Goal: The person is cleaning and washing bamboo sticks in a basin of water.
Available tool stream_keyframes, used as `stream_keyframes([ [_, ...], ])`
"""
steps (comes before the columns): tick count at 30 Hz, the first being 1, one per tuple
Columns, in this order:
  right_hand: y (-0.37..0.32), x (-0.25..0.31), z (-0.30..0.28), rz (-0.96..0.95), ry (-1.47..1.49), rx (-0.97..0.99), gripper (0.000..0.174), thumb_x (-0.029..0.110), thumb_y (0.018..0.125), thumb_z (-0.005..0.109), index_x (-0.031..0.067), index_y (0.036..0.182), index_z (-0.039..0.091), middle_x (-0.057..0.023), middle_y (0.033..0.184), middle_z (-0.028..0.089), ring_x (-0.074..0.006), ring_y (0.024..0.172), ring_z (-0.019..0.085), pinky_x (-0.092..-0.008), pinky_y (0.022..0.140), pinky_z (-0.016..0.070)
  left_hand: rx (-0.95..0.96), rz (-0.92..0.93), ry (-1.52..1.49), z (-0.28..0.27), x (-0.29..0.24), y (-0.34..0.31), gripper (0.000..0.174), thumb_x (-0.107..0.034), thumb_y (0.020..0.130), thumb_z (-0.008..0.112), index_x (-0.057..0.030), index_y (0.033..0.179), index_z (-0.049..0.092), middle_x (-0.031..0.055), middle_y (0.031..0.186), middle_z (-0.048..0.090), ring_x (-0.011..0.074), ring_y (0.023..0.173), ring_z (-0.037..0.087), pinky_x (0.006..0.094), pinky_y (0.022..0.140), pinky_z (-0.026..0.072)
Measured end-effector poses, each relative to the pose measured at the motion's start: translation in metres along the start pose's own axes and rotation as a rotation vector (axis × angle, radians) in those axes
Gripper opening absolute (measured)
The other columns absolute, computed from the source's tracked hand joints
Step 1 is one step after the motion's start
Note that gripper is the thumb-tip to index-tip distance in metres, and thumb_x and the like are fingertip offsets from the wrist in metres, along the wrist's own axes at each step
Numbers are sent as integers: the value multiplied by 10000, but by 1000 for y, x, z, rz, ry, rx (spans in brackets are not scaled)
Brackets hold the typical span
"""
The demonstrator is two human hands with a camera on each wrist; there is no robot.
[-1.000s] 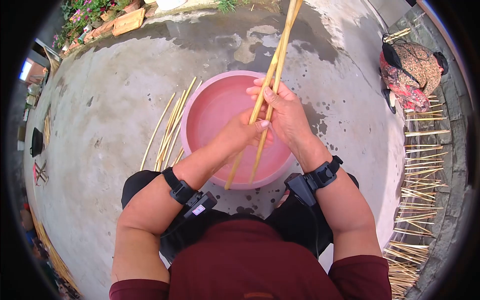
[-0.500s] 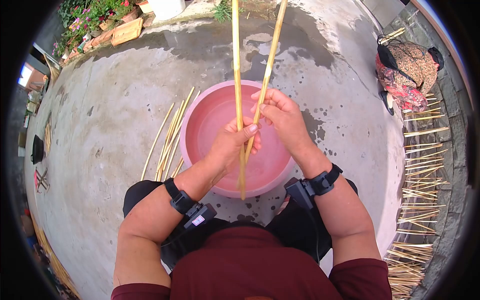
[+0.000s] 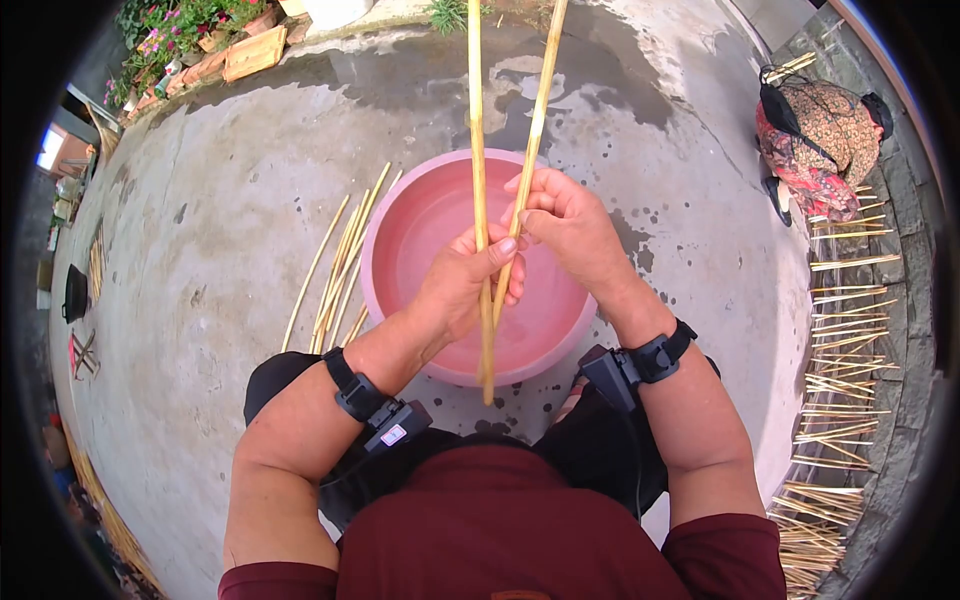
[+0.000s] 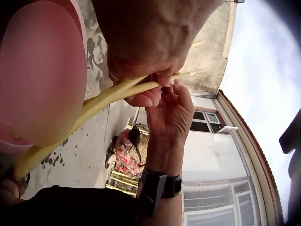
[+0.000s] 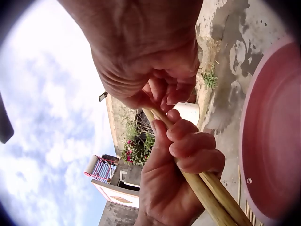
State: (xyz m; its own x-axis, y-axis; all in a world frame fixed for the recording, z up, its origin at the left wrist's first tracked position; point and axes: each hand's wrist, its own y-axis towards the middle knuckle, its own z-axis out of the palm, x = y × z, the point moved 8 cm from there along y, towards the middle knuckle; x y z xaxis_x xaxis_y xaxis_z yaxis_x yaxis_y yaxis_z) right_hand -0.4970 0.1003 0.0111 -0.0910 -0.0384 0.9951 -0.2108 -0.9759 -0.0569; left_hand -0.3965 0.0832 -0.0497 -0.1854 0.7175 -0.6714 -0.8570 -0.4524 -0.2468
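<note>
Two long, pale yellow peeled sticks cross low down in a narrow V in the head view: a left stick [image 3: 476,120] and a right stick [image 3: 542,100]. My left hand [image 3: 462,280] grips both near their lower ends, thumb lying over them. Slightly higher, my right hand [image 3: 575,230] pinches the right stick between thumb and fingers. Below both hands is a round pink basin [image 3: 415,225] on the ground. In the right wrist view, the fingers of the left hand [image 5: 174,179] curl round both sticks, close beneath the right hand [image 5: 146,61].
Several loose sticks [image 3: 345,255] lie on the concrete left of the basin. Along the right wall runs a long row of sticks [image 3: 845,345], with a patterned cloth bundle [image 3: 825,140] at its far end. Potted flowers [image 3: 180,35] stand at the back left.
The sticks, earlier held close together and slanting up to the right, have spread at their upper ends into a V. Both hands have kept hold, and the last half second shows little movement.
</note>
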Motion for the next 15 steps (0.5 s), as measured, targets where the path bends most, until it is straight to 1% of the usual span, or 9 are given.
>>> stream_keyframes([
  [4,2,0,-9,28,-12,-55,249,17,848,470,-5,1082,553,-54,840,629,-85,681,554,-229,660,458,-12,-74,2,7,-2,-3,161,-178,934,535,-31,998,553,108,741,614,188,619,624,299,560,533],
  [7,4,5,-23,-25,-55,-97,240,57,897,459,27,1108,569,-41,872,638,-62,723,544,-204,671,431,16,-80,-3,15,-5,-6,157,-163,945,507,-28,1011,550,110,761,619,191,634,630,306,576,542],
  [10,3,10,-16,-71,-32,-63,281,34,850,486,2,1124,536,-49,869,623,-86,703,557,-232,662,458,52,-37,-12,13,-7,-4,141,-142,947,495,-33,1019,548,106,785,617,191,657,629,312,591,542],
  [13,-3,9,0,-79,21,-4,357,10,821,506,8,1178,490,-53,907,610,-92,750,561,-237,697,455,37,3,-11,10,-10,-4,120,-107,934,508,-40,1027,543,99,821,610,182,699,621,313,626,537],
  [15,-4,6,2,-34,-32,21,412,12,820,505,13,1230,459,-52,934,598,-92,788,555,-238,749,451,34,26,9,8,-9,-4,124,-71,921,518,-45,1041,535,91,852,602,173,732,612,310,656,530],
])
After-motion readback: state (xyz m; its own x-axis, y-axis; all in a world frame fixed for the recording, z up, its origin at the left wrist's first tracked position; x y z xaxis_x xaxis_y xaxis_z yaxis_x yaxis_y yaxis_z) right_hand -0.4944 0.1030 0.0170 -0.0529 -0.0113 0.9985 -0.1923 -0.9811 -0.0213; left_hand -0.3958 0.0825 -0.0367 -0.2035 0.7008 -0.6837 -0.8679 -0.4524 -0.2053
